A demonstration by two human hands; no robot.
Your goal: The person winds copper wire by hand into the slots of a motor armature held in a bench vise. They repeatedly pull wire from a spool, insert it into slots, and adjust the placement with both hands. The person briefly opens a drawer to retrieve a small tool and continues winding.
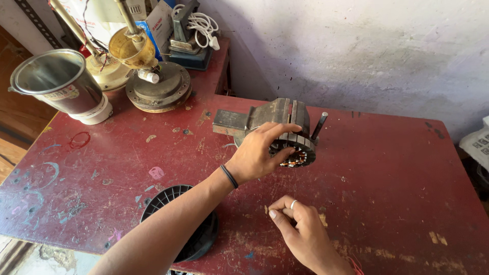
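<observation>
Red table [387,168] is filling most of the view, paint wearing off in pale chips and scratches. Behind the table, a whitewashed wall [356,46] is showing grey stains and rough plaster. Daylight is falling across the table from the left, casting soft shadows toward the wall. Left of the table, brown wood panelling [10,102] is showing; below its near-left corner, pale floor [46,259].

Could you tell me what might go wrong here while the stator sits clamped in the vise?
The left hand grips the wound stator right at the vise; fingers could get pinched, or the exposed copper windings scraped. The right hand appears to pinch something too thin to make out, which might snag or snap. The black spool overhangs the table edge and may fall.
</observation>
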